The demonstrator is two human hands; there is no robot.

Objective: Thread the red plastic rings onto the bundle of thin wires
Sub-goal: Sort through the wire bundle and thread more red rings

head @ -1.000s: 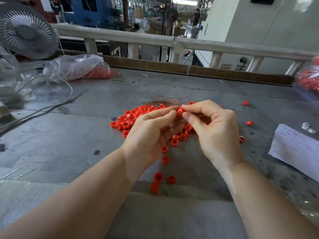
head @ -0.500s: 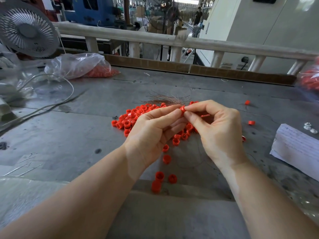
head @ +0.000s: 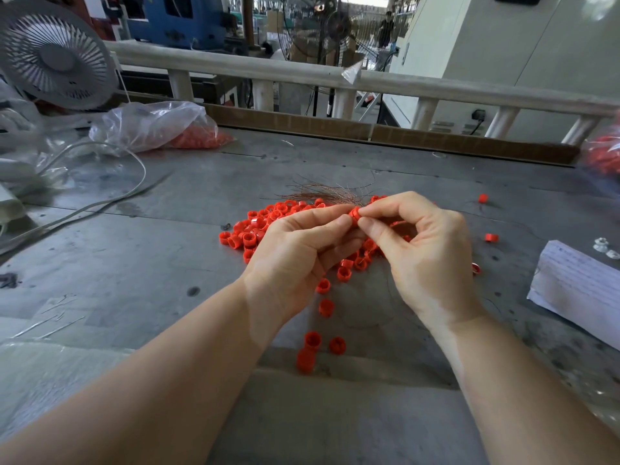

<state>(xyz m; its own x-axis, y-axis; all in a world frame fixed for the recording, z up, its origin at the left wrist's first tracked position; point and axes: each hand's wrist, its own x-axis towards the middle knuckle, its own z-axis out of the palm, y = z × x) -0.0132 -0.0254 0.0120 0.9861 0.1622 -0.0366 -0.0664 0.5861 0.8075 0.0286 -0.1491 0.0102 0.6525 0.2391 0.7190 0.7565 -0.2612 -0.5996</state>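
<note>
A pile of red plastic rings (head: 255,229) lies on the grey table (head: 141,263), with several more scattered toward me. My left hand (head: 295,253) and my right hand (head: 422,253) meet above the pile, both pinching one red ring (head: 354,214) between thumb and forefinger tips. A fan of thin copper-coloured wires (head: 328,193) spreads out to the far left from just behind that ring. Which hand holds the wire bundle is hidden by the fingers.
A clear bag of red rings (head: 161,127) and a white fan (head: 53,52) sit at the far left, with a white cable (head: 100,203) beside them. A paper sheet (head: 577,290) lies at the right. A railing (head: 402,85) borders the far edge.
Both hands stay together on the ring above the pile; the fingertips have shifted only slightly.
</note>
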